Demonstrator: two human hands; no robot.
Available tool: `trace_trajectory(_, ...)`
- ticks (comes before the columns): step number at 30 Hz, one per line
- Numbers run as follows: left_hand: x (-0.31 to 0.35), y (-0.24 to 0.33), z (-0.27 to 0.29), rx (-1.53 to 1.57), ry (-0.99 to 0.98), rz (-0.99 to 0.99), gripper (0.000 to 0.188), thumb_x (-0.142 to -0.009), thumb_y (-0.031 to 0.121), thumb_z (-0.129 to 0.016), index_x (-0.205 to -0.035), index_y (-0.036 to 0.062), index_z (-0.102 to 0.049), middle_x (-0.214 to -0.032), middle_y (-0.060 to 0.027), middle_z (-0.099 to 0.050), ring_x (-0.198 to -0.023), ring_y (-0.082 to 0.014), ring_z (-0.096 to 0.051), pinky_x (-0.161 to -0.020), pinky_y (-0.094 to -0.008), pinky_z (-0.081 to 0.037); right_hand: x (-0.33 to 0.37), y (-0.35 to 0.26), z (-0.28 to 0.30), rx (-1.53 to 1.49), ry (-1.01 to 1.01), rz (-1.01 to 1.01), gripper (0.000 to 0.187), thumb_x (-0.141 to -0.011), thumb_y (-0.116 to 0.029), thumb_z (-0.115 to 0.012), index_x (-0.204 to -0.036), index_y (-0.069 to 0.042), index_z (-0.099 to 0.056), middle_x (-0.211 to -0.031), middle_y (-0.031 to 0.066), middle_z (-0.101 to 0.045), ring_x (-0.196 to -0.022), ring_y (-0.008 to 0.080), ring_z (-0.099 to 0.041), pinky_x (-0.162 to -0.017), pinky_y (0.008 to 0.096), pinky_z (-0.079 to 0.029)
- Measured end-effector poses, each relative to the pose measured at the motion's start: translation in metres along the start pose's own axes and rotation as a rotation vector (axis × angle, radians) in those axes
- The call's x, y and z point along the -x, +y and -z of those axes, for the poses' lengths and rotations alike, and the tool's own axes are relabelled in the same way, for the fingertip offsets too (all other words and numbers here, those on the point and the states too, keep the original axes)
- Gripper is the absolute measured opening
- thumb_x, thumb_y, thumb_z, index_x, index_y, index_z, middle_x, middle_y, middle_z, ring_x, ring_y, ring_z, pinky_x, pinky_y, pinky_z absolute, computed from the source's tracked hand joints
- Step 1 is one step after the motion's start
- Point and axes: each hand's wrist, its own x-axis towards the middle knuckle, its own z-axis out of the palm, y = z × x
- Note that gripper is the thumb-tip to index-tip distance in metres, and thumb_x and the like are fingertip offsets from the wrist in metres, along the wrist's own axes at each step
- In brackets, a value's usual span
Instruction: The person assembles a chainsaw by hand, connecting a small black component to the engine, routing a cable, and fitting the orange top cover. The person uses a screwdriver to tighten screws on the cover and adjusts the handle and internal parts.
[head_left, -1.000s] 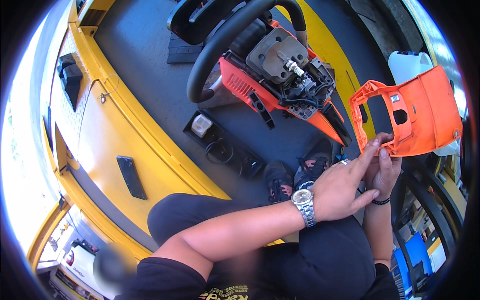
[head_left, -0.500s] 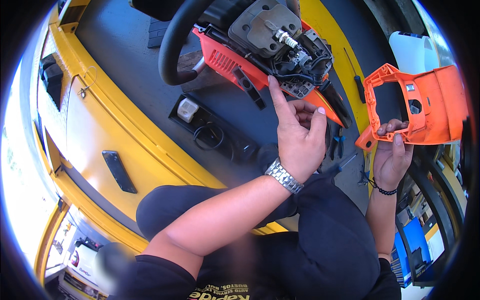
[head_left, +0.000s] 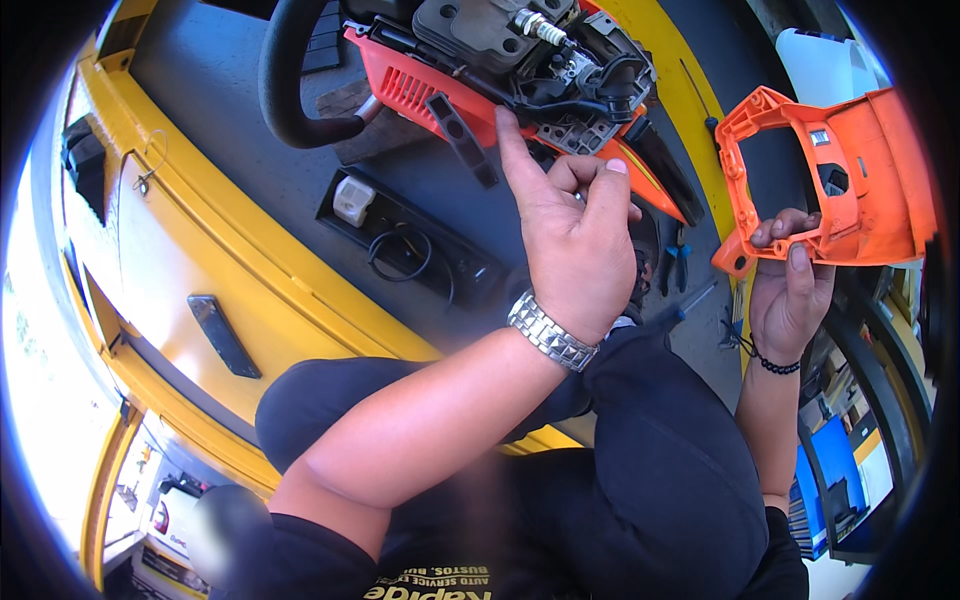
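A chainsaw (head_left: 470, 60) lies at the top with its engine bared: a grey cylinder (head_left: 465, 28), a spark plug (head_left: 541, 27) and black hoses show. My left hand (head_left: 575, 235) stretches its index finger to the red-orange side of the housing, beside a black hose; the fingertip looks to be on or just above it. The thumb stands up, the other fingers are partly curled, and I see nothing held. On the right, my right hand (head_left: 793, 290) grips an orange plastic engine cover (head_left: 870, 200) by its lower edge, thumb in front. The cover's large opening faces left.
A black tray (head_left: 470, 270) with a white block (head_left: 353, 200) and a cable lies left of my left hand. Blue-handled pliers (head_left: 677, 262) and screwdrivers lie between my hands. A phone (head_left: 224, 335) rests on the yellow surface (head_left: 170, 260) at left.
The whole view has shifted, so the chainsaw and tray sit further up and left. My index finger stays at the same side of the saw, and my right hand keeps the cover.
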Motion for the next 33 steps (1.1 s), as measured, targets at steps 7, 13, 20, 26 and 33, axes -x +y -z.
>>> trace_trajectory(7,-0.008,0.012,0.003,0.139,0.006,0.105,0.090,-0.090,0.004,-0.056,-0.164,0.0062,-0.004,-0.071,-0.0017,-0.050,-0.057,-0.0140,-0.051,-0.064,-0.0319,-0.049,0.001,0.000,0.003,0.114,-0.044,0.016,0.034,-0.098,-0.015,-0.070,-0.124,-0.001,-0.055,-0.107,0.0120,-0.062,-0.095,0.0230,-0.067,-0.090,0.0408,-0.057)
trace_trajectory(13,-0.013,0.017,0.010,0.347,-0.005,0.205,0.070,-0.093,0.009,-0.050,-0.158,0.0100,-0.023,-0.067,0.0007,-0.042,-0.054,-0.0146,-0.044,-0.063,-0.0346,-0.043,-0.003,-0.005,-0.004,0.044,-0.088,0.003,0.035,-0.097,-0.017,-0.071,-0.125,-0.001,-0.056,-0.107,0.0117,-0.062,-0.096,0.0227,-0.067,-0.089,0.0412,-0.057)
trace_trajectory(20,-0.007,0.012,0.002,0.140,0.147,0.159,0.058,-0.097,0.006,-0.051,-0.151,0.0083,-0.030,-0.070,-0.0018,-0.045,-0.057,-0.0145,-0.047,-0.060,-0.0334,-0.045,-0.007,-0.007,-0.001,-0.063,-0.076,-0.036,0.036,-0.098,-0.020,-0.069,-0.126,-0.003,-0.055,-0.108,0.0114,-0.059,-0.096,0.0237,-0.065,-0.089,0.0407,-0.055)
trace_trajectory(26,-0.029,-0.002,0.015,0.079,0.133,0.012,0.034,-0.102,0.007,-0.053,-0.132,0.0029,-0.037,-0.081,-0.0061,-0.059,-0.052,-0.0101,-0.051,-0.050,-0.0260,-0.045,-0.007,-0.012,0.000,-0.185,-0.069,-0.095,0.038,-0.095,-0.019,-0.064,-0.128,-0.005,-0.050,-0.104,0.0106,-0.055,-0.092,0.0232,-0.061,-0.090,0.0384,-0.052)
trace_trajectory(33,-0.038,-0.006,0.019,0.004,0.159,-0.026,0.032,-0.099,0.006,-0.061,-0.124,0.0014,-0.043,-0.075,-0.0069,-0.065,-0.050,-0.0107,-0.055,-0.050,-0.0261,-0.045,-0.009,-0.012,0.001,-0.292,-0.131,-0.111,0.041,-0.095,-0.021,-0.064,-0.130,-0.005,-0.049,-0.102,0.0106,-0.055,-0.092,0.0230,-0.061,-0.088,0.0382,-0.052)
